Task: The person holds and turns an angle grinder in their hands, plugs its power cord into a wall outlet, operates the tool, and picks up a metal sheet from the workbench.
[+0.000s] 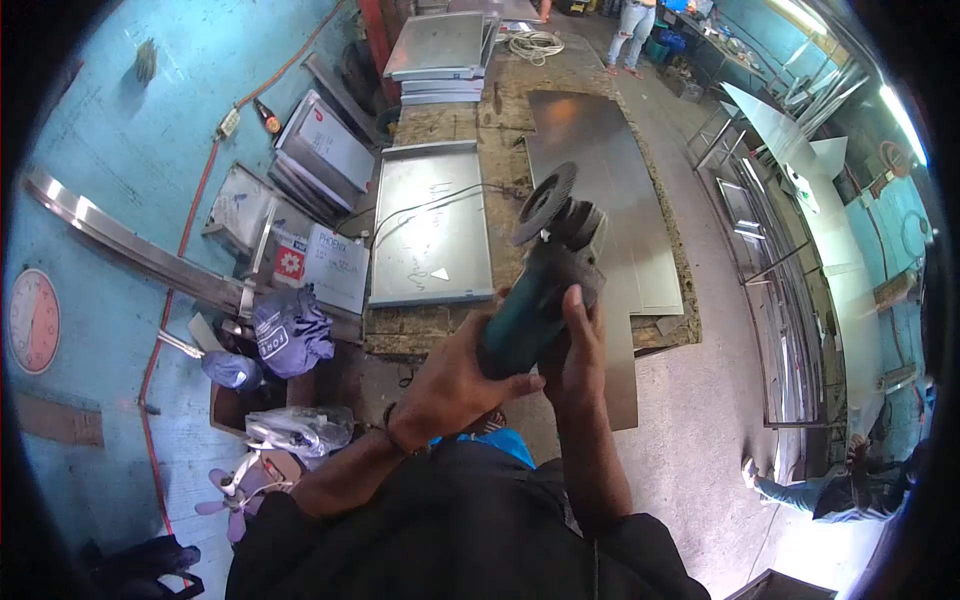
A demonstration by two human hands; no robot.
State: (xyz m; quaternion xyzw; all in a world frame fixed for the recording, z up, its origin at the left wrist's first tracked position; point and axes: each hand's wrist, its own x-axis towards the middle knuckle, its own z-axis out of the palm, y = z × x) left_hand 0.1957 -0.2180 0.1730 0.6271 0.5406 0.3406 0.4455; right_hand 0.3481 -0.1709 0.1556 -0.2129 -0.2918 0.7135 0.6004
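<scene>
- Left hand [440, 375]: grip closed around the rear body of the grinder [522, 318], probably bearing its weight.
- Right hand [580, 365]: grip on the grinder's right side, thumb up along it, fingers hidden; likely for steadying.
- Grinder: raised above the near edge of the table [425, 328], tilted, disc [545, 203] uppermost, seemingly for clearance from the fingers.
- Metal tray [430, 255]: flat on the table, cord [425, 206] across it.
- Metal sheet [610, 170]: flat on the table's right, perhaps for even support.
- Stacked trays [440, 50]: far left, apparently to save room.
</scene>
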